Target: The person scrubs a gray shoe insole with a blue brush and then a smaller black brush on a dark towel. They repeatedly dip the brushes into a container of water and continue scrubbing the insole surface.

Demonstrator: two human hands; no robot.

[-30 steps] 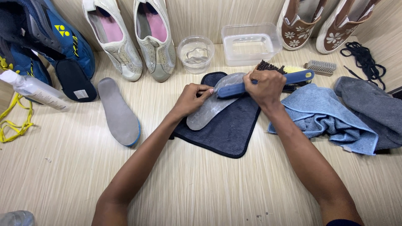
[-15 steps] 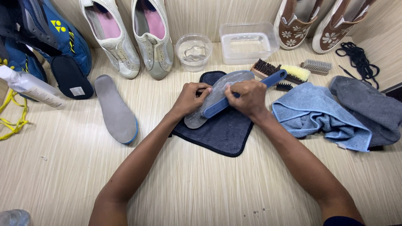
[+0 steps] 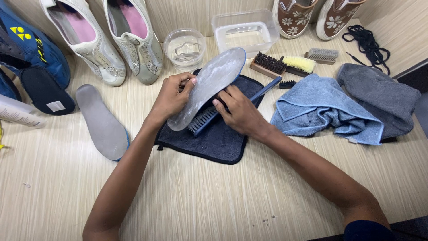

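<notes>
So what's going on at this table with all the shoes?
A person is cleaning a shoe insole. The left hand tilts the soapy grey insole up over a dark cloth, while the right hand holds a blue-handled brush under it. A second insole lies to the left, and bowls of water, spare brushes and towels sit nearby.

surface: pale bench (image 3: 214,205) with fine streaked wood grain, a few dark specks near the front edge | back: upright panel (image 3: 178,13) of the same streaked finish | right: another such panel, angled | light: even, soft shadows
</notes>
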